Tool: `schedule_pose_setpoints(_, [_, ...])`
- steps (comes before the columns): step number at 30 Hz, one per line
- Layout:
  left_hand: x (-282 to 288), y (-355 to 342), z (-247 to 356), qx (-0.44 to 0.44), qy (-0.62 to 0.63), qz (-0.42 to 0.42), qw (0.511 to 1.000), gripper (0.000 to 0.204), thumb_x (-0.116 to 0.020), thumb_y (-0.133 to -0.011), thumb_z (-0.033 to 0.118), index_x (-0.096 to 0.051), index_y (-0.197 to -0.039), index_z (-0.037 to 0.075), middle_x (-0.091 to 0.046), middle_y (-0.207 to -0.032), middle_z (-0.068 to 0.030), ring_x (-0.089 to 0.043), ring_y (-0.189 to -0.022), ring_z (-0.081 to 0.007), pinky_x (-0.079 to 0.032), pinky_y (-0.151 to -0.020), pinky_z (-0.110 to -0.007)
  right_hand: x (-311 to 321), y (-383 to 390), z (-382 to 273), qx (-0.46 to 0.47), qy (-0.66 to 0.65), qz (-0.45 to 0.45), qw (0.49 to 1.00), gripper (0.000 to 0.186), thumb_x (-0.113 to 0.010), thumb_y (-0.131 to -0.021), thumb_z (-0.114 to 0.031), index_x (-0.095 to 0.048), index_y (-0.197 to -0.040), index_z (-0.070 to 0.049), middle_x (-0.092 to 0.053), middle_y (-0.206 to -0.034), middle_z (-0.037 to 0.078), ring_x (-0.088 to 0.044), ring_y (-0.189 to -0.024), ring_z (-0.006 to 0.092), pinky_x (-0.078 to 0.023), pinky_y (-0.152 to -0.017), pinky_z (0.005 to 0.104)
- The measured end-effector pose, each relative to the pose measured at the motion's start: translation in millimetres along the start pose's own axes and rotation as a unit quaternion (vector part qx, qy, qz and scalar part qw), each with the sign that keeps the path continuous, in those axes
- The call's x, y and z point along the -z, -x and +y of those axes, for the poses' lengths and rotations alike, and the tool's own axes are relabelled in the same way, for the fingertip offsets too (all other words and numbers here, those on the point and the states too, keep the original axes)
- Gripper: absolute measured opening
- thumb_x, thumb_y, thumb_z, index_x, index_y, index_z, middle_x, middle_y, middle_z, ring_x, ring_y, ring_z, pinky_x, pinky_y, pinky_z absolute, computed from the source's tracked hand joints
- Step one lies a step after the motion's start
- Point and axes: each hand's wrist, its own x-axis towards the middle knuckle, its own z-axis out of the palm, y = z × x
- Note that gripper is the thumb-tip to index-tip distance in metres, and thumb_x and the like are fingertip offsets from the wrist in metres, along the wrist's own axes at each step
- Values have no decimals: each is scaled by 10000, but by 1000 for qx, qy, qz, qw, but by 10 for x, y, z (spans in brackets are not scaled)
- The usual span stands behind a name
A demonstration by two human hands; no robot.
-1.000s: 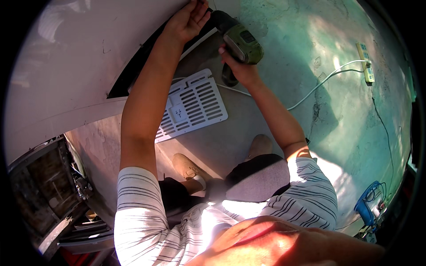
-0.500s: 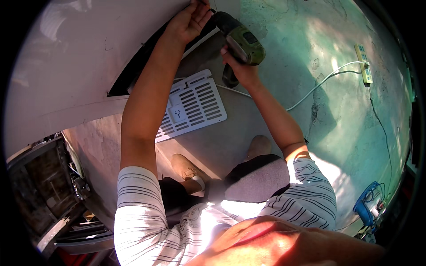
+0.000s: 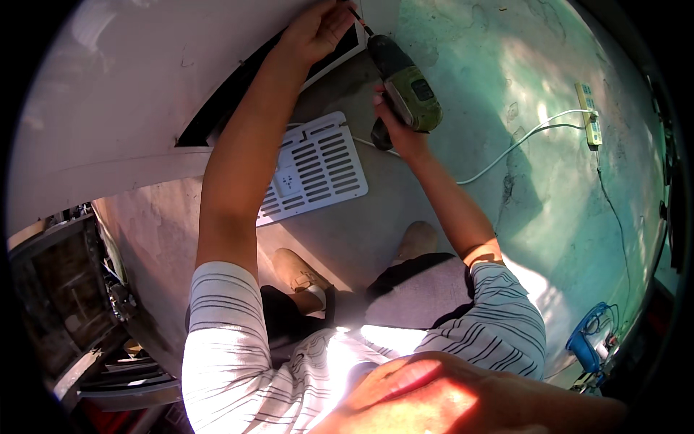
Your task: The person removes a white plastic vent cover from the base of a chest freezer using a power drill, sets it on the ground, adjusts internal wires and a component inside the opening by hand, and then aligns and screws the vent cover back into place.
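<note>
In my right hand (image 3: 403, 132) is a green and black cordless drill (image 3: 410, 90), gripped by its handle. Its long thin bit (image 3: 361, 22) points up and left to the fingertips of my left hand (image 3: 314, 32). Those fingers curl together by the bit's tip at the upper edge; whatever they pinch is too small to make out. My left hand is beside the dark opening (image 3: 238, 98) along the edge of a large white cabinet (image 3: 130, 87). Below, on the floor, a white slotted cover plate (image 3: 322, 170) lies partly behind my left forearm.
A white cable (image 3: 506, 155) runs over the concrete floor (image 3: 470, 87) to a power strip (image 3: 589, 116) at the right. Farther down the right side lies a blue tool (image 3: 584, 340) with cords. A dark-framed object (image 3: 58, 296) stands at lower left. My shoes (image 3: 296, 271) are below the plate.
The drill and my right hand have moved slightly down and right, bringing the bit into view. My left hand has shifted a little rightward, staying by the cabinet's edge.
</note>
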Motion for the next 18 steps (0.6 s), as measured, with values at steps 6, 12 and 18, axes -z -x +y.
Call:
schedule_pose_setpoints(6, [-109,118,-188,12,-53,84,995,117,-558,-924,156,-630,-883,74,-659,-757,-33,-628,-657,-128,-561,-683,-302,201,23,-40,19,12,40,999,205,-652,-850,-121,-601,-1023,-24,-609,-832,22,-588,-688,99,-475,-634,260])
schedule_pose_setpoints(12, [650,593,-255,3,-226,188,956,172,-592,-915,233,-623,-1021,101,-642,-915,15,-601,-800,-92,-512,-730,-239,341,51,-127,-20,-16,53,998,218,-656,-851,-145,-594,-1023,-27,-601,-787,23,-588,-685,103,-474,-650,259])
schedule_pose_setpoints(18, [949,936,-539,62,-279,261,922,127,-634,-879,203,-642,-959,105,-611,-791,44,-556,-705,-32,-482,-611,-194,474,93,-82,-59,-23,48,997,210,-658,-854,-139,-593,-1028,-41,-593,-802,9,-565,-691,81,-464,-626,251])
